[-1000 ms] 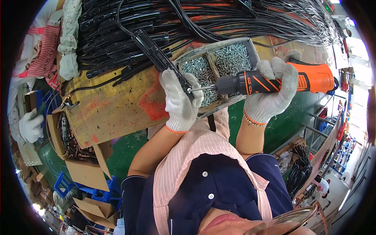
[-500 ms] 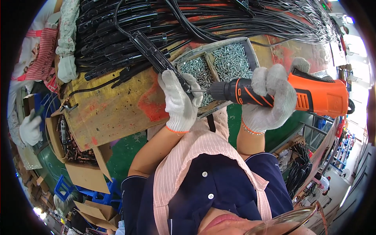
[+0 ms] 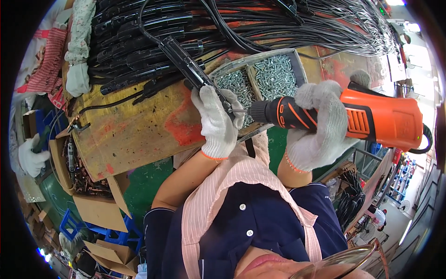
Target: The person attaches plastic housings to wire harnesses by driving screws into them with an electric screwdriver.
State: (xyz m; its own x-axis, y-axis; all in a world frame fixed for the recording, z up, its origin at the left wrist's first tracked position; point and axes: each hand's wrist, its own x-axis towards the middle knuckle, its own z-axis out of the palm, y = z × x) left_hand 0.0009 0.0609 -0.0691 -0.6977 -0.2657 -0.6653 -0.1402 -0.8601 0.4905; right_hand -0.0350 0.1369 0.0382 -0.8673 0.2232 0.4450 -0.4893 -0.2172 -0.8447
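In a white knitted glove, my left hand (image 3: 217, 118) is closed round the near end of a long black plastic housing (image 3: 188, 65) with a cable at its far end. My right hand (image 3: 323, 122), gloved too, grips an orange and black electric screwdriver (image 3: 383, 116). Its thin bit points left and meets the housing's end beside my left fingers; the exact contact is too small to make out. Just beyond both hands sits a grey tray (image 3: 299, 69) in two compartments, filled with small silvery screws (image 3: 274, 76).
Several similar black housings (image 3: 134, 51) lie piled on the worn wooden table (image 3: 139, 130). Bundled black cables (image 3: 316, 35) spread across its far side. An open cardboard box (image 3: 100, 211) with metal parts stands left below the table edge. Another person's gloved hand (image 3: 32, 156) is at far left.
The screwdriver's rear end has swung slightly nearer and to the right. My left hand and the housing have shifted a little right and toward me.
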